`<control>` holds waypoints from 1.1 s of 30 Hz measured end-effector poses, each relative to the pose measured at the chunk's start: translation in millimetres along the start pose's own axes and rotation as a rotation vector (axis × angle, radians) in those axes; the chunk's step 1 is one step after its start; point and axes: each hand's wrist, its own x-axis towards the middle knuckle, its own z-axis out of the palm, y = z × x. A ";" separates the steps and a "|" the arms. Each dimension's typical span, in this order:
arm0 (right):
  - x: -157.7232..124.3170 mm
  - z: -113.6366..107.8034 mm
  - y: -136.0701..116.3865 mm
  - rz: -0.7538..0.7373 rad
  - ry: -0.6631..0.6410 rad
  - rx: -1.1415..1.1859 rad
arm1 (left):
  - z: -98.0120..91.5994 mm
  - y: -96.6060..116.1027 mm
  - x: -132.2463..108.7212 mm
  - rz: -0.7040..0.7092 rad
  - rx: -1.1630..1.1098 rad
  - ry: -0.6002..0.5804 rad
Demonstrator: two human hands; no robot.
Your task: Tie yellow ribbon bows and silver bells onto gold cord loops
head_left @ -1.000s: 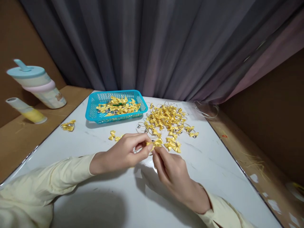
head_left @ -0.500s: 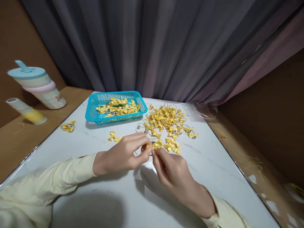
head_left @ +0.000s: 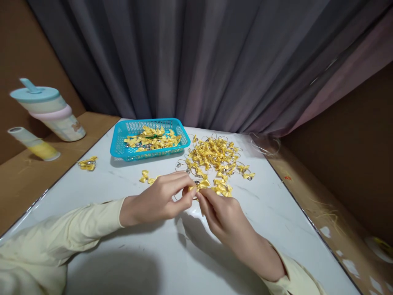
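My left hand [head_left: 159, 198] and my right hand [head_left: 222, 215] meet over the white table [head_left: 123, 246], both pinched on one small yellow ribbon bow [head_left: 201, 184] held between their fingertips. Just beyond the bow lies a loose pile of yellow bows with thin wire loops and small silver bells [head_left: 215, 157]. A blue plastic basket [head_left: 121, 141] farther back on the left holds more yellow bows and bells. Two loose bows [head_left: 145, 177] lie on the table near my left hand.
On the brown ledge to the left stand a pastel tumbler with a straw lid [head_left: 49, 108] and a yellow roll [head_left: 33, 143]; a single bow [head_left: 88, 163] lies at the table's left edge. Grey curtain [head_left: 199, 61] hangs behind. Brown board [head_left: 337, 164] borders the right.
My right hand has shifted slightly forward and its wrist has turned; the bow between my fingertips sits a little higher and farther from me. My left hand has barely moved.
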 end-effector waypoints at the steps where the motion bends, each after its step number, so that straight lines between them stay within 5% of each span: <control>1: 0.3 -0.8 -0.3 0.003 -0.014 0.012 | -0.5 0.3 0.4 -0.021 -0.022 -0.009; 16: 0.2 -3.2 0.0 -0.052 -0.045 0.024 | -8.8 3.3 9.8 -0.382 -0.455 -0.157; 33: -1.2 3.0 1.7 -0.098 0.008 -0.046 | 1.2 -0.5 3.1 -0.229 -0.206 -0.087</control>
